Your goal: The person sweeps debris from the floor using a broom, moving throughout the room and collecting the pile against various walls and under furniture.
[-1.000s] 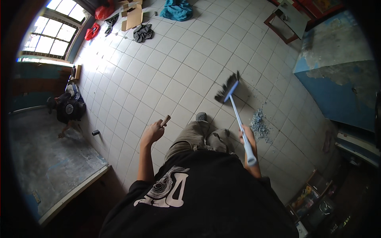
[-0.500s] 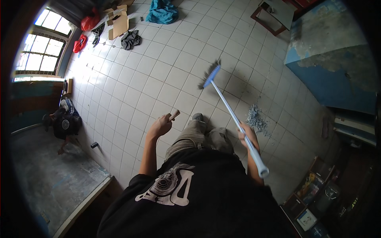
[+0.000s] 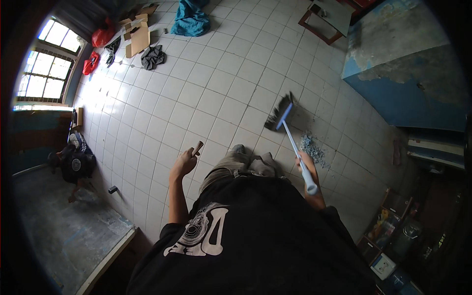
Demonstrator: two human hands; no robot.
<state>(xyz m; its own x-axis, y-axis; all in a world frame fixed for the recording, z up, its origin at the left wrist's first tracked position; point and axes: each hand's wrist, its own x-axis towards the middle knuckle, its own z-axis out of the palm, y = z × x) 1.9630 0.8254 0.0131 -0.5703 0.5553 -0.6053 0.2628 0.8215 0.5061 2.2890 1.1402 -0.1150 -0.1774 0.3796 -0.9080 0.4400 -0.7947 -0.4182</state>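
Observation:
My right hand [image 3: 307,161] is closed round the pale blue handle of a broom [image 3: 290,135], near its thick grip end. The broom's blue head and dark bristles [image 3: 279,110] are over the tiled floor in front of me, just left of a loose pile of grey-blue debris [image 3: 311,145]. My left hand [image 3: 183,164] is closed on a short brown stick-like piece [image 3: 197,147], held out to my left over the tiles. What exactly that piece is does not show.
Another person [image 3: 77,164] bends over a grey raised slab [image 3: 69,216] at left. A small dark block [image 3: 113,189] lies near it. Cardboard [image 3: 138,38], a teal cloth [image 3: 191,19] and a dark cloth [image 3: 153,57] lie far off. A low table [image 3: 327,19] and blue block [image 3: 393,83] stand right.
The broom head has swung right and nearer to me, toward the debris pile. My left hand, still holding the brown piece, has shifted left in view and the piece is tilted more upright.

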